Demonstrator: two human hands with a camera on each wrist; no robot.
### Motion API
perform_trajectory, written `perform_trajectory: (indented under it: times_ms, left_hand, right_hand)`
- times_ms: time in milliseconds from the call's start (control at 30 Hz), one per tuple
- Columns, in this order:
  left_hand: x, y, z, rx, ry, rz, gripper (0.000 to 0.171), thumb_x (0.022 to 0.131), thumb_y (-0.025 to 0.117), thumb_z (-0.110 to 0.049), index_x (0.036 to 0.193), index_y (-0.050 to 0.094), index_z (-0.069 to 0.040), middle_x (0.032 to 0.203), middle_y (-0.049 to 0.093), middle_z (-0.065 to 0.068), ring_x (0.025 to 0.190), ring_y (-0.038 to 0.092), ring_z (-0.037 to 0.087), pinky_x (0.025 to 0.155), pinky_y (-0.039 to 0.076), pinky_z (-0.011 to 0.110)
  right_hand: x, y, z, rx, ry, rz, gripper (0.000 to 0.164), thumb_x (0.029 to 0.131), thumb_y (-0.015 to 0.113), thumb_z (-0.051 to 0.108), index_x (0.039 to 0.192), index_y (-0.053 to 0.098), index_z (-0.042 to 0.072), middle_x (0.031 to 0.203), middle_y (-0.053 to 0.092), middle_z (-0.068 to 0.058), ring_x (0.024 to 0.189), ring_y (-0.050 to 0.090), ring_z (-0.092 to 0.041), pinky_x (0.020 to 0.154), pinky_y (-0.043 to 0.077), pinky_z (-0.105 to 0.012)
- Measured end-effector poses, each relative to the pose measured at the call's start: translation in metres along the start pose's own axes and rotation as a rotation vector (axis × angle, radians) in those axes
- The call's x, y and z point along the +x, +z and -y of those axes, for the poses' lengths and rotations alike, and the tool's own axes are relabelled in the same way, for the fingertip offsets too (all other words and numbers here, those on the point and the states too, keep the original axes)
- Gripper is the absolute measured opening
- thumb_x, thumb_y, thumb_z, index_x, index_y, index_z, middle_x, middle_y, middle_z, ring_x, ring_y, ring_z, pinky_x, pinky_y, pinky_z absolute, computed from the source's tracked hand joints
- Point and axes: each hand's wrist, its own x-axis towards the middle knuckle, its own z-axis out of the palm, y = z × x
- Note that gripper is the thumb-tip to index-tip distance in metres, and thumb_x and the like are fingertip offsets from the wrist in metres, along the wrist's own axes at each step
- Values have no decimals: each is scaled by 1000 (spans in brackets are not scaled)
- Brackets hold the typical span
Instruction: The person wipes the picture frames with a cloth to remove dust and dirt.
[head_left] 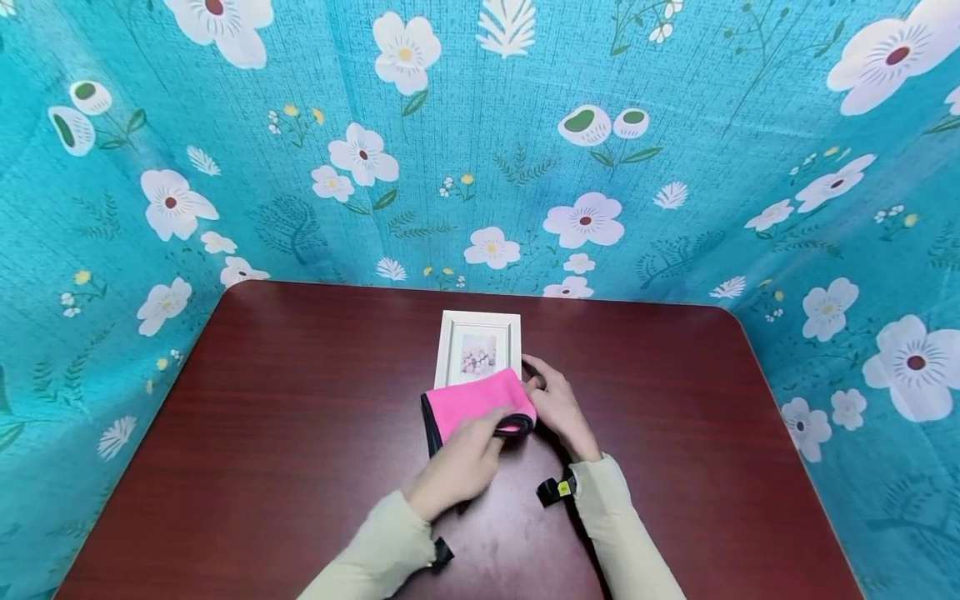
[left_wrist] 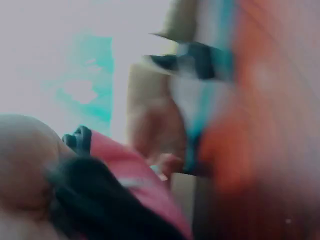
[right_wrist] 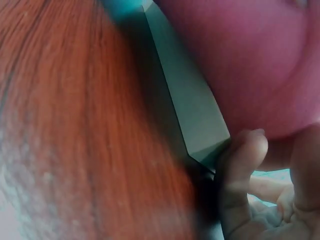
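A pink cloth (head_left: 474,398) with black edging lies folded over the lower part of a white picture frame (head_left: 481,319), whose upper part shows a print of pink flowers. My left hand (head_left: 463,461) grips the cloth's black-edged fold near its lower right. At the frame's right side, my right hand (head_left: 561,410) holds the edge with bent fingers. The right wrist view has the thumb (right_wrist: 246,157) at a corner of the frame's pale side (right_wrist: 192,107), under the pink cloth (right_wrist: 250,60). The left wrist view is blurred; black edging (left_wrist: 100,200) hides part of the left hand (left_wrist: 25,165).
The dark red-brown wooden table (head_left: 300,392) reaches to a blue flowered curtain (head_left: 465,167) at the back and sides. Black straps with small devices (head_left: 551,492) sit around both wrists, over pale sleeves (head_left: 618,525).
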Motion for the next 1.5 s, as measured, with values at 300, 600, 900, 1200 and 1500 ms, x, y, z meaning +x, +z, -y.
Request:
perform_trajectory:
  times_ms: [300, 600, 900, 1200, 1500]
  left_hand:
    - [-40, -80, 18, -140, 25, -288, 39, 102, 57, 4, 137, 68, -7, 118, 77, 11, 98, 67, 14, 96, 59, 40]
    - [-51, -93, 33, 148, 30, -540, 47, 98, 60, 11, 143, 62, 0, 130, 74, 20, 116, 73, 33, 103, 57, 53]
    - [-28, -33, 44, 272, 0, -278, 51, 99, 53, 10, 149, 49, 16, 148, 56, 36, 136, 59, 49, 113, 49, 57]
    - [-14, -4, 34, 513, -45, -241, 62, 86, 65, 11, 146, 52, 16, 150, 55, 36, 143, 53, 49, 117, 47, 58]
    - [-6, 13, 27, 616, -58, -251, 64, 83, 73, 9, 143, 55, 15, 147, 59, 34, 142, 56, 47, 116, 48, 56]
  right_hand:
    - [-2, 5, 0, 127, 11, 55, 61, 101, 67, 10, 159, 49, 11, 70, 59, -5, 45, 57, -16, 46, 55, -34]
    - [-3, 6, -1, 77, 42, 25, 58, 99, 67, 12, 156, 54, 11, 69, 59, -5, 45, 58, -17, 45, 54, -34]
    - [-4, 4, 1, 71, 55, 21, 57, 100, 67, 13, 155, 54, 11, 69, 60, -6, 45, 58, -17, 46, 54, -33]
    - [-2, 4, 5, 56, 33, -13, 56, 101, 67, 14, 155, 55, 9, 67, 60, -6, 43, 57, -16, 44, 54, -33]
    - [1, 6, 6, 16, 25, -20, 55, 101, 67, 15, 155, 56, 9, 65, 60, -4, 43, 57, -15, 44, 55, -34]
